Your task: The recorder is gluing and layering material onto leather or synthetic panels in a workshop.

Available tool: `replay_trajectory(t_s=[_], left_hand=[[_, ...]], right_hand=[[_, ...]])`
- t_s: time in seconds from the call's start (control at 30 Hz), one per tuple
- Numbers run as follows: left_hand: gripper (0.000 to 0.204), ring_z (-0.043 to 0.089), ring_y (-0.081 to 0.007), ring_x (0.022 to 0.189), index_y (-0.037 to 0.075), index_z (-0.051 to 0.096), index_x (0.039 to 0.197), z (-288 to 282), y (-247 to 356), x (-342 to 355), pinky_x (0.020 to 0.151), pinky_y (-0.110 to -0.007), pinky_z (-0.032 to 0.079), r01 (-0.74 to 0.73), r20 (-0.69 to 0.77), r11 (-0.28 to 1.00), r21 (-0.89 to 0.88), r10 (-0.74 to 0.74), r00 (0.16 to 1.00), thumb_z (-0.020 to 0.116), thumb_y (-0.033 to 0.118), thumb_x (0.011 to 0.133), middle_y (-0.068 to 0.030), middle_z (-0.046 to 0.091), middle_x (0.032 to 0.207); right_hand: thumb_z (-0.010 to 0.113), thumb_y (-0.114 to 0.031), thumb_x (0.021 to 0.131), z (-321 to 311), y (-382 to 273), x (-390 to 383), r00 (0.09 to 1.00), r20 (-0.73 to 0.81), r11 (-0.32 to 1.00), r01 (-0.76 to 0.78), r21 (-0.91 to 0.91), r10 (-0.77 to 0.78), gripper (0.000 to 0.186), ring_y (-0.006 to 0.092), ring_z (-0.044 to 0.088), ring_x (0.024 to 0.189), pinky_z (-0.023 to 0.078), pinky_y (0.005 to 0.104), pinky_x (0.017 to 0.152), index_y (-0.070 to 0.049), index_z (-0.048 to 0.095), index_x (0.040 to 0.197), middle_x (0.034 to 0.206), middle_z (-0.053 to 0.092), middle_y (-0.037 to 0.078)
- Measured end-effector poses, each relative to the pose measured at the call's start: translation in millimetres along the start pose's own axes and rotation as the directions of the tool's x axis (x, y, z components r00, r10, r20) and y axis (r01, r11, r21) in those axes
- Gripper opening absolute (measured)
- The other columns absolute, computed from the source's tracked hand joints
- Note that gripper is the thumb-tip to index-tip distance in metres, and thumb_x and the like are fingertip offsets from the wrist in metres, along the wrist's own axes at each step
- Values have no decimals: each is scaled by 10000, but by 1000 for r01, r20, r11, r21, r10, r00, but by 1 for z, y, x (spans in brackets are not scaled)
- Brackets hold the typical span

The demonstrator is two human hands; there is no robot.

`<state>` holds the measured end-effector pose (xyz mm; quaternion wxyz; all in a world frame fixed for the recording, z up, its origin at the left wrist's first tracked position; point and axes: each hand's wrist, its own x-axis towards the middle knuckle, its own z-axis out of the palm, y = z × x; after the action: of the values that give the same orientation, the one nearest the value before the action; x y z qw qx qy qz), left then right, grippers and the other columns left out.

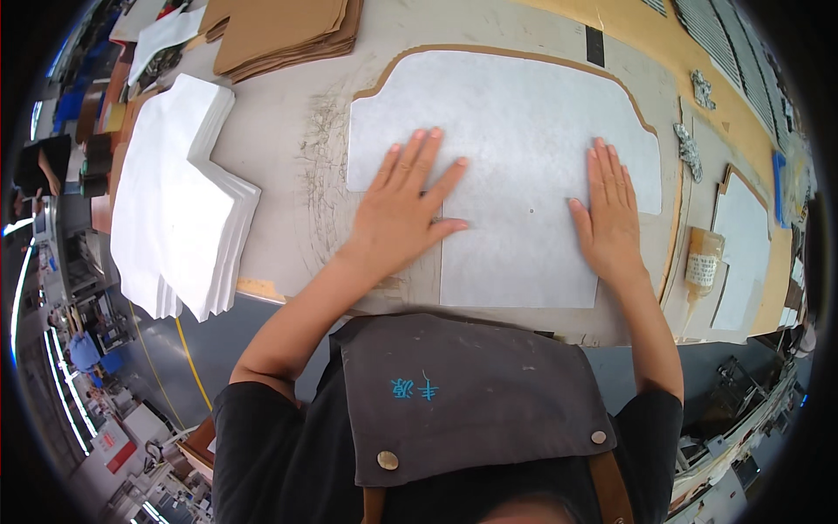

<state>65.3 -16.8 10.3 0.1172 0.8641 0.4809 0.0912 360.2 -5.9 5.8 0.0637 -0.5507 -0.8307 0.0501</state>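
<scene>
A white sheet (515, 175), cut in a broad shape with a narrower lower part, lies flat on the worktable in front of me. Along its far edge shows a thin strip of a brown piece (515, 50) underneath. My left hand (397, 205) rests on the left part of the sheet with its fingers spread. My right hand (608, 210) lies flat near the sheet's right side, thumb apart from the fingers. Neither hand holds anything.
A stack of white cut sheets (175, 201) overhangs the table's left edge. Brown cut pieces (288, 35) are piled at the far left. On the right are a glue bottle (703, 262), another white piece with brown edging (742, 244) and a crumpled scrap (688, 150).
</scene>
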Motion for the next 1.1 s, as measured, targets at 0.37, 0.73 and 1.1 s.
replay_trajectory(t_s=[0.37,0.73,1.1], left_hand=[[646,161,-331,1421,97,336,1438,-25,-55,-3,1139,-501,137,149,-6,975,166,-150,989,565,351,889,-77,255,1528],[488,347,-384,1304,-26,486,1291,-25,-85,20,1079,-452,293,217,-285,975,55,-193,939,609,214,884,-181,447,1372],[302,592,-241,848,-40,588,1123,-38,-106,74,724,-322,509,241,-189,892,-382,-331,925,633,85,852,-146,589,977]], right_hand=[[404,-253,964,-8,32,20,994,-83,998,-66,-17,64,578,294,147,1430,115,427,1158,9,233,1450,1536,188,154],[366,-278,987,8,101,39,960,-160,961,-252,-118,232,521,288,209,1412,144,424,1145,10,316,1419,1512,267,142],[449,-221,959,-3,83,74,962,-181,979,-206,8,204,415,318,312,1341,206,430,1107,-97,459,1355,1450,366,143]])
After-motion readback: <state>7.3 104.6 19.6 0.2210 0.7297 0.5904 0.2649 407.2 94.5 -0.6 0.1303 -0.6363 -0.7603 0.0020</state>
